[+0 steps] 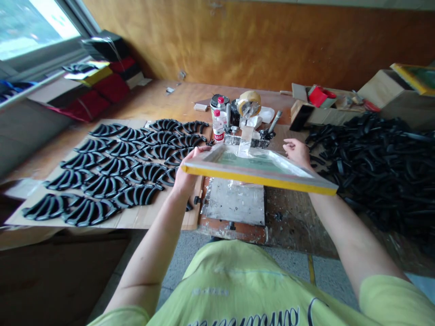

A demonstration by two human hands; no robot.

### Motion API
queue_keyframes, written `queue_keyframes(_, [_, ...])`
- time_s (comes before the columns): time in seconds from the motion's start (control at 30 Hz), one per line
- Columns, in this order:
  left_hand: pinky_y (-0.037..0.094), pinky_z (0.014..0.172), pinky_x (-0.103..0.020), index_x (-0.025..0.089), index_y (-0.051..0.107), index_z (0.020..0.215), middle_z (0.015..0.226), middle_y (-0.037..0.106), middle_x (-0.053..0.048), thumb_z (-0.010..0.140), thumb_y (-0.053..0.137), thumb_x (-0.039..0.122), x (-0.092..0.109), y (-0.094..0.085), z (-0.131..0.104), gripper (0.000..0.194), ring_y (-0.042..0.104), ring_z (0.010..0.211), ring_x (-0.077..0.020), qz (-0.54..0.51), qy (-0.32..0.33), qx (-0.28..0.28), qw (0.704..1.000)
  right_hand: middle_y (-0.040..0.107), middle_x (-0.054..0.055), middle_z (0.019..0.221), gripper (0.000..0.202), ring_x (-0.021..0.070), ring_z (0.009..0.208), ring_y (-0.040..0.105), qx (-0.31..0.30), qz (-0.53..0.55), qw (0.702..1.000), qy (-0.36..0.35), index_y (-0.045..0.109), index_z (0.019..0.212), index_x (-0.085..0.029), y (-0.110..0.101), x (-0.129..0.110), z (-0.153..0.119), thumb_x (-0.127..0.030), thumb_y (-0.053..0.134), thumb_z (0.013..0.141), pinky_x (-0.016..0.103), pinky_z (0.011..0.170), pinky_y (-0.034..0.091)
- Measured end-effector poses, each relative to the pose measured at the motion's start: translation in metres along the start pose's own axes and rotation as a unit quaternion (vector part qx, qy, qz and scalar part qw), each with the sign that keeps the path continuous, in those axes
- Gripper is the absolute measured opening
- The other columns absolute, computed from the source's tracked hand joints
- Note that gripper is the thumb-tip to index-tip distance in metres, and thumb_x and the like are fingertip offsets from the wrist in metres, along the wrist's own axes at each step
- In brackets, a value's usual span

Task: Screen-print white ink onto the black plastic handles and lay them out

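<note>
A screen-printing frame (261,181) with a yellow front edge and green mesh tilts over a grey metal plate (236,203). My left hand (190,170) is at the frame's left corner, beside the rows of black curved parts (142,172). The frame partly covers its fingers, so their grip cannot be made out. Past the frame's right side, my right hand (298,153) has its fingers curled together. Whatever it may hold is hidden. Close by lies a heap of loose black curved parts (380,172).
Behind the frame stand a metal clamp (251,139), plastic bottles with red caps (218,127) and a tape roll (249,104). Cardboard (136,219) lies under the left rows. An open box (317,113) sits at the back right, and stacked boxes (112,86) at the back left.
</note>
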State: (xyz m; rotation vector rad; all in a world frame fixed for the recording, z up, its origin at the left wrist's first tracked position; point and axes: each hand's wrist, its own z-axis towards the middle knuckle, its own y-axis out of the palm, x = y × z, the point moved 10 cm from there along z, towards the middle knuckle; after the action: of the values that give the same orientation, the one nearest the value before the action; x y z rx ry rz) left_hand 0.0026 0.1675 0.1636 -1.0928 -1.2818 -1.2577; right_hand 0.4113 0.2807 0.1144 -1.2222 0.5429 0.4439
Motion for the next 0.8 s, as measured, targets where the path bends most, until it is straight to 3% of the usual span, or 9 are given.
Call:
queue_keyframes(0.1, [0.042,0.057,-0.022,0.015,0.069,0.109,0.086,0.064,-0.004,0.086,0.057,0.059,-0.04,-0.01,-0.029,0.051,0.054,0.066,-0.0104,-0.002,-0.102,-0.008,0.995,0.069,0.009,0.097,0.031,0.0168,0.073,0.06,-0.01,0.007,0.999,-0.037,0.066,0.115,-0.017,0.008,-0.026,-0.002,-0.023,0.058,0.086,0.033,0.075,0.05])
queue_keyframes(0.17, [0.037,0.05,-0.021,0.015,0.07,0.111,0.076,0.061,-0.002,0.081,0.061,0.062,-0.077,-0.017,-0.049,0.056,0.049,0.058,-0.0096,0.041,-0.171,-0.019,0.984,0.065,0.011,0.114,0.037,0.0208,0.088,0.061,-0.013,-0.016,0.994,-0.104,0.064,0.121,-0.02,0.02,-0.06,-0.007,-0.025,0.063,0.085,0.036,0.085,0.05])
queue_keyframes(0.27, [0.039,0.052,-0.02,0.018,0.062,0.129,0.076,0.063,-0.001,0.076,0.067,0.061,-0.13,-0.024,-0.066,0.069,0.052,0.06,-0.0104,0.077,-0.206,-0.027,0.975,0.05,0.015,0.136,0.059,0.0299,0.115,0.051,-0.015,-0.111,0.966,-0.231,0.053,0.135,-0.017,0.051,-0.122,-0.022,-0.024,0.072,0.08,0.042,0.1,0.043])
queue_keyframes(0.33, [0.043,0.056,-0.021,0.021,0.047,0.144,0.081,0.066,-0.001,0.074,0.069,0.058,-0.158,-0.027,-0.069,0.082,0.057,0.063,-0.0116,0.073,-0.207,-0.021,0.975,0.051,0.016,0.133,0.059,0.0315,0.117,0.047,-0.037,-0.175,0.947,-0.269,0.054,0.132,-0.012,0.078,-0.149,-0.03,-0.021,0.075,0.077,0.043,0.1,0.042])
queue_keyframes(0.4, [0.047,0.061,-0.022,0.023,0.037,0.15,0.086,0.068,-0.001,0.074,0.07,0.056,-0.179,-0.027,-0.068,0.089,0.061,0.067,-0.0131,0.06,-0.212,-0.017,0.975,0.059,0.015,0.119,0.044,0.0285,0.108,0.05,-0.083,-0.207,0.937,-0.268,0.059,0.119,-0.011,0.104,-0.159,-0.035,-0.018,0.073,0.079,0.038,0.092,0.043])
queue_keyframes(0.5, [0.048,0.063,-0.024,0.021,0.039,0.149,0.089,0.069,-0.003,0.073,0.071,0.055,-0.192,-0.028,-0.066,0.09,0.063,0.07,-0.0146,0.053,-0.223,-0.017,0.973,0.065,0.013,0.098,0.019,0.0233,0.093,0.053,-0.162,-0.213,0.931,-0.248,0.062,0.1,-0.011,0.132,-0.155,-0.046,-0.019,0.068,0.085,0.033,0.081,0.043])
queue_keyframes(0.57, [0.046,0.062,-0.023,0.019,0.044,0.146,0.088,0.069,-0.004,0.072,0.071,0.056,-0.194,-0.029,-0.066,0.087,0.062,0.069,-0.0142,0.058,-0.229,-0.014,0.972,0.065,0.011,0.092,0.009,0.0217,0.088,0.054,-0.191,-0.209,0.926,-0.251,0.063,0.093,-0.013,0.138,-0.147,-0.06,-0.02,0.064,0.087,0.031,0.079,0.042])
queue_keyframes(0.73, [0.043,0.058,-0.022,0.018,0.047,0.144,0.084,0.067,-0.003,0.073,0.07,0.057,-0.193,-0.031,-0.067,0.084,0.059,0.065,-0.0128,0.071,-0.238,-0.015,0.969,0.065,0.007,0.084,0.011,0.0211,0.088,0.056,-0.261,-0.119,0.879,-0.381,0.065,0.081,-0.016,0.129,-0.151,-0.109,-0.013,0.056,0.088,0.029,0.078,0.04])
queue_keyframes(0.8, [0.042,0.058,-0.022,0.017,0.048,0.143,0.082,0.067,-0.002,0.073,0.07,0.057,-0.192,-0.03,-0.067,0.084,0.058,0.064,-0.0126,0.071,-0.235,-0.014,0.969,0.065,0.005,0.079,0.009,0.02,0.083,0.057,-0.296,-0.081,0.861,-0.405,0.066,0.079,-0.018,0.125,-0.153,-0.116,-0.015,0.061,0.085,0.028,0.074,0.039])
